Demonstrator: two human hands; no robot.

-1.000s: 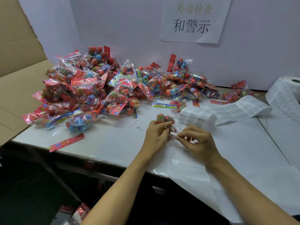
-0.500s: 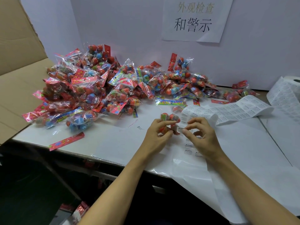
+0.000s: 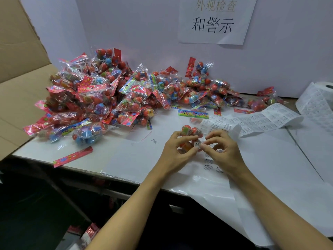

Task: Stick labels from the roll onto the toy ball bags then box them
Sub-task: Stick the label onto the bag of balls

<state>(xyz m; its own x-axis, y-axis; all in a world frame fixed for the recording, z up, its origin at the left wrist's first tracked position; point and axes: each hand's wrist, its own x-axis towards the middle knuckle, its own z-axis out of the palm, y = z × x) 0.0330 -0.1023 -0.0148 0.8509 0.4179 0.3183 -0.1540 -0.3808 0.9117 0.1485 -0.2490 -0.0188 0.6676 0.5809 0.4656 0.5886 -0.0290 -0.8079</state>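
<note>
My left hand [image 3: 175,150] grips a small clear bag of red toy balls [image 3: 191,131] just above the white table [image 3: 126,156]. A small white label [image 3: 197,144] lies on the bag's near side. My right hand [image 3: 222,150] pinches or presses that label with thumb and forefinger. The unrolled label strip [image 3: 261,121] runs from just behind my right hand to the label roll [image 3: 322,98] at the right edge. A big heap of toy ball bags [image 3: 108,98] covers the back left of the table.
An open cardboard box [image 3: 19,91] stands at the left, against the table's edge. A paper sign [image 3: 214,20] hangs on the white back wall. Loose red header cards [image 3: 73,156] lie near the front edge. Peeled white backing paper [image 3: 270,186] drapes over the table's front right.
My right hand rose from the backing sheet with a label and brought it onto the bag. The left hand tipped the bag toward it.
</note>
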